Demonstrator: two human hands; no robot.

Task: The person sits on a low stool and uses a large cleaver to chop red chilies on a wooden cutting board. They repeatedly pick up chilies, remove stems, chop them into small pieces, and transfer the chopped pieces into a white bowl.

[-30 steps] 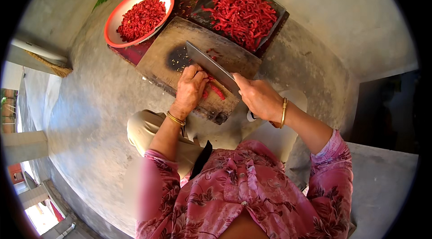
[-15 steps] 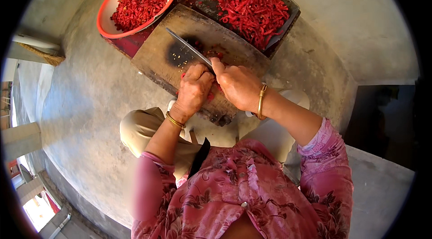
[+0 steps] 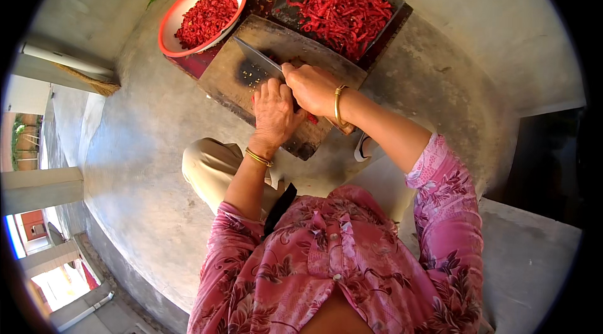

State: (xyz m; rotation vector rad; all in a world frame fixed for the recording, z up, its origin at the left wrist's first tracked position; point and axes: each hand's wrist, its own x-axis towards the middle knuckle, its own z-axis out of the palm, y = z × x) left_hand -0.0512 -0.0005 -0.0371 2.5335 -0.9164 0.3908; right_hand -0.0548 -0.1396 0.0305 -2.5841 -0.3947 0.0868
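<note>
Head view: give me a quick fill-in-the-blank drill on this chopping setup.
1. The right hand grips a ____.
2. The left hand presses down on the wooden ____.
3. The round bowl of chopped chillies has a rim coloured ____.
4. The dark tray holds ____ chillies.

Missing: cleaver; chopping board; red; whole

The floor (image 3: 144, 164) is grey, rough concrete — bright sun falls on it. At nine o'clock stand pale pillars (image 3: 38, 186) with a sunny yard behind. At three o'clock there is a dark doorway (image 3: 546, 158) — deep in shadow.
</note>
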